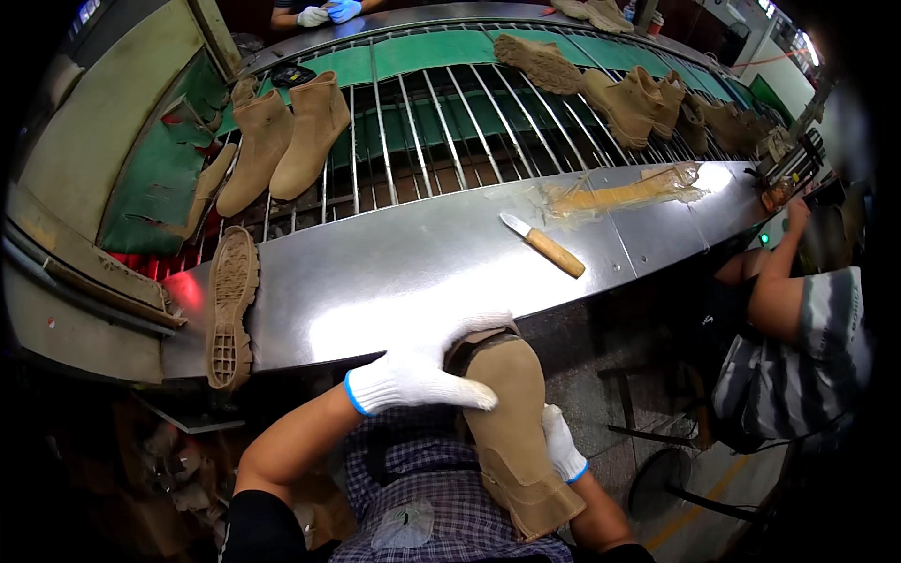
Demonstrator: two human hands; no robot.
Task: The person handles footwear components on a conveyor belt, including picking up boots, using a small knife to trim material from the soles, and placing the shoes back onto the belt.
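Note:
A tan suede boot [514, 422] rests in my lap, its sole end up against the edge of the steel bench. My left hand [422, 371], in a white knit glove with a blue cuff, presses over the boot's top, fingers wrapped around it. My right hand [563, 446], gloved the same way, grips the boot's shaft from the right side and is partly hidden behind it. A knife with a wooden handle [544, 246] lies on the steel bench [375, 272] just beyond the boot.
A loose tan sole [230, 310] lies at the bench's left end. Tan boots [286, 141] and more boots [638, 98] ride a barred conveyor behind. A glue-smeared patch [624, 192] marks the bench. A person in a striped shirt [798, 347] sits right; gloved hands [328, 13] work opposite.

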